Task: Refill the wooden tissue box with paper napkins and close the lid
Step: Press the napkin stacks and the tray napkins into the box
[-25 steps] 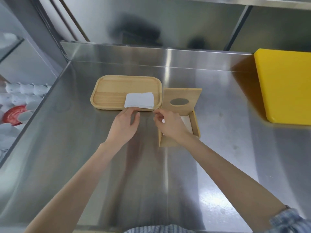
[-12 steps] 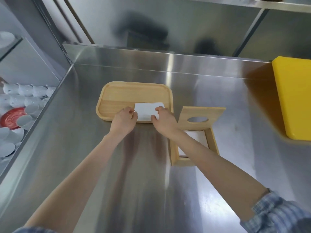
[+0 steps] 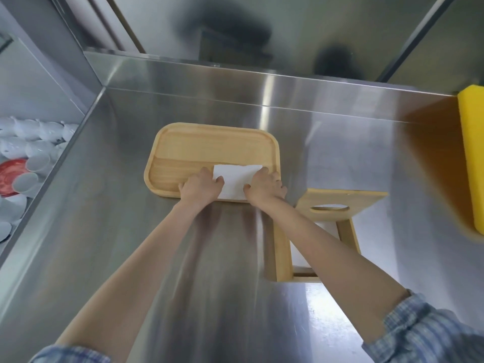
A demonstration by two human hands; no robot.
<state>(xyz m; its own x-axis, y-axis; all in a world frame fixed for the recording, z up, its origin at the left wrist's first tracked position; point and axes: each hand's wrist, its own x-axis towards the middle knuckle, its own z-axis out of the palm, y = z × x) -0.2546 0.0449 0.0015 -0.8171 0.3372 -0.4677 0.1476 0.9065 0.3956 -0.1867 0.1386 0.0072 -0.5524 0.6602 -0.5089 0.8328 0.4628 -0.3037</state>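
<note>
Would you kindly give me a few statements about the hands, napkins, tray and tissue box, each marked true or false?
1. Both hands are on the napkins. True: the left hand and right hand grip opposite sides of the napkins.
2. The napkins lie in the wooden tray. True.
3. The tissue box has its lid shut. False: the lid stands open.
4. The tray sits right of the box. False: it is to the left.
5. A yellow board lies at the counter's right. True.
</note>
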